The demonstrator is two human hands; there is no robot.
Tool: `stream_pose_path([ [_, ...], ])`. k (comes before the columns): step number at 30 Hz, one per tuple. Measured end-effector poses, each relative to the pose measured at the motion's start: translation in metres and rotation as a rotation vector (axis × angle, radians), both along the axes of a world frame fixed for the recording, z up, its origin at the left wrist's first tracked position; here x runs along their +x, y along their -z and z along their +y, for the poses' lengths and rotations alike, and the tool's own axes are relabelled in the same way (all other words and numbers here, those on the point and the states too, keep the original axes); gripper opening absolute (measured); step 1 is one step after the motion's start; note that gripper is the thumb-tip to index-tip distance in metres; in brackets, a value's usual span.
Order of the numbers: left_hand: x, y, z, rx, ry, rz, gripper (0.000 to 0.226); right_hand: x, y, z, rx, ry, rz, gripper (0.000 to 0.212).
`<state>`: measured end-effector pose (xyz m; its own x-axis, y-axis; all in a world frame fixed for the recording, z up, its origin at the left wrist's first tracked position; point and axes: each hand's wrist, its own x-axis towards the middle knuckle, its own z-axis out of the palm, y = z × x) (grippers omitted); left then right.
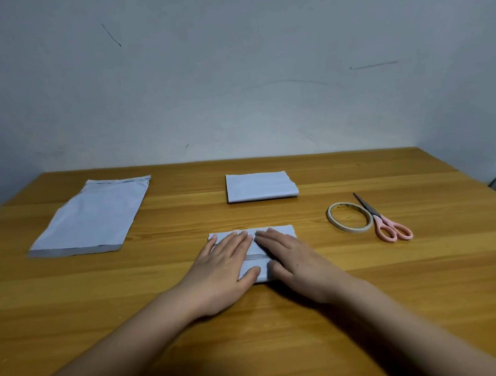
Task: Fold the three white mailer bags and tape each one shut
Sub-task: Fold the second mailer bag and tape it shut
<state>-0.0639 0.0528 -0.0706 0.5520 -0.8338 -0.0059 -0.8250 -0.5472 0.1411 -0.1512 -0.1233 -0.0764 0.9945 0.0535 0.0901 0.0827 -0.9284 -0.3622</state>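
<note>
While both flat hands, left hand [221, 262] and right hand [287, 254], press the folded bag [253, 248] mid-worktop [368, 297] | flat bag [92, 219] far-left corner | second folded bag [261, 186] far edge | tape roll [350, 217], scissors [384, 218] right, unobstructed

Plain room: scuffed wall [231, 70], wooden table [396, 280].

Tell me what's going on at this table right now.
A person is pressing both flat hands, left hand and right hand, on a folded white mailer bag. A second folded bag lies farther back, and an unfolded bag lies flat at the left. The tape roll and pink scissors lie untouched at the right.
</note>
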Motion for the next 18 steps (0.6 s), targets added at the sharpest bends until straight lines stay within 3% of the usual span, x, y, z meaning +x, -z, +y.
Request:
stream_pose_path([
  [6,-0.002,0.011,0.005,-0.091,-0.046,0.096,0.065,-0.010,0.008,0.007,-0.054,0.048,0.086,0.092],
  [9,-0.005,0.016,0.006,-0.136,-0.048,0.052,0.080,-0.011,0.006,0.010,-0.021,0.077,0.077,0.093],
  [18,-0.006,0.021,0.006,-0.181,-0.054,0.066,0.085,-0.012,0.005,0.012,-0.034,0.087,0.082,0.092],
])
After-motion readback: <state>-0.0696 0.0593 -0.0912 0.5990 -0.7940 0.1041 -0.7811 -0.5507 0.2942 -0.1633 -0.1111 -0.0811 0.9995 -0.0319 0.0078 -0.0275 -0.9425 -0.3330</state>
